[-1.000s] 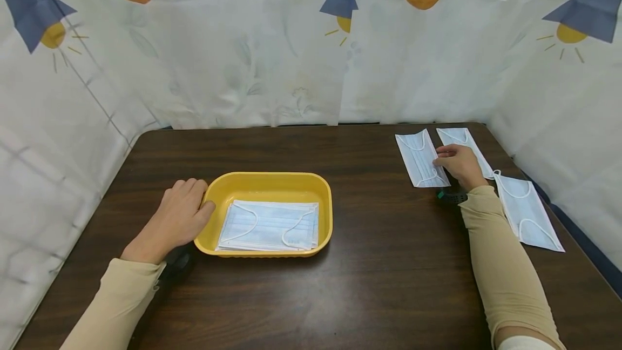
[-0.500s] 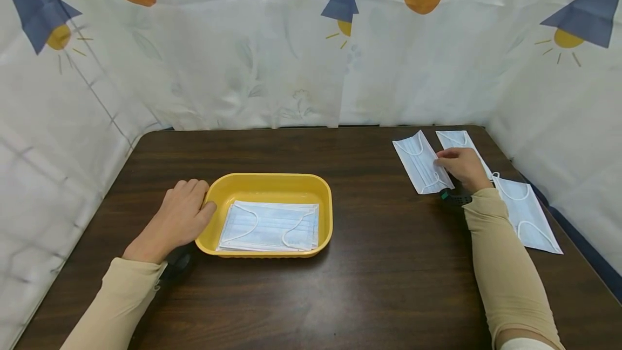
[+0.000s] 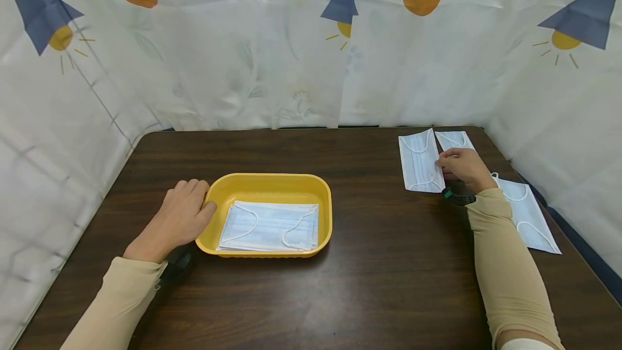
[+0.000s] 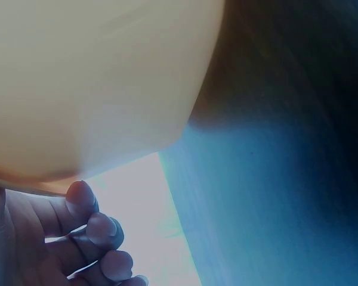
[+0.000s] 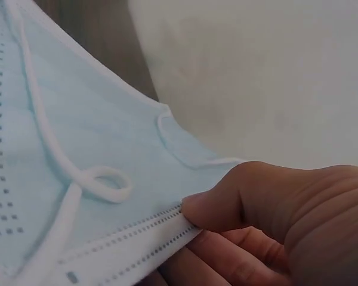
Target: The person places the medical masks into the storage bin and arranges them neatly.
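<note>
Toward the far right of the table, my right hand [image 3: 465, 169] pinches the long edge of a light blue face mask [image 3: 419, 160]. The right wrist view has the thumb [image 5: 218, 205] on top of the mask's white edge and the fingers beneath it. My left hand [image 3: 182, 212] grips the left rim of a yellow tray [image 3: 272, 180], thumb over the rim and fingers outside the wall. Inside the tray lies a stack of masks [image 3: 269, 226]. A second mask [image 3: 454, 139], partly hidden by my right hand, and a third mask [image 3: 527, 215] lie at the right.
The dark wooden table [image 3: 369, 285] stretches between the tray and the masks. White patterned cloth [image 3: 291, 58] hangs behind the table and along both sides.
The pinched mask has swung at its lower end, first right, then back left, and now stands more upright in the head view. My left hand and the tray stay in place.
</note>
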Motion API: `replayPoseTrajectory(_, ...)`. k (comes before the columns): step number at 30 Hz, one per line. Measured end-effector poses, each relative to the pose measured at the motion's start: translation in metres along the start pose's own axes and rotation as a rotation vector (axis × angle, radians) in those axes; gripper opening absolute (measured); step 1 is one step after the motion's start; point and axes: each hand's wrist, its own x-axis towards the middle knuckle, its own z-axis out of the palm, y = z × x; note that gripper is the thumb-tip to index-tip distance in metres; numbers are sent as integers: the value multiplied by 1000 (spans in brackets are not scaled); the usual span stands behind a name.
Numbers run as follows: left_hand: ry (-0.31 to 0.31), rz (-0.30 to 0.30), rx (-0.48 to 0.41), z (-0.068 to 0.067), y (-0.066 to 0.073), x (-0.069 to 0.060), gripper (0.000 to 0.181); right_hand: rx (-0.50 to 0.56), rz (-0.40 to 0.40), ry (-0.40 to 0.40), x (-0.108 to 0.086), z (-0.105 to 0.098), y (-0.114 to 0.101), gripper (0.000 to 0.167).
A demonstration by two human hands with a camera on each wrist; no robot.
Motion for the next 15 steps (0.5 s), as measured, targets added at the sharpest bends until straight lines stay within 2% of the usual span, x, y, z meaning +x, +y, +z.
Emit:
replayPoseTrajectory(6,-13,-14,-4,0,0,0,19,-33,26,0,0,1,-3,48)
replayPoseTrajectory(15,-15,-13,-1,1,-1,0,17,-98,23,-56,-1,0,-5,58)
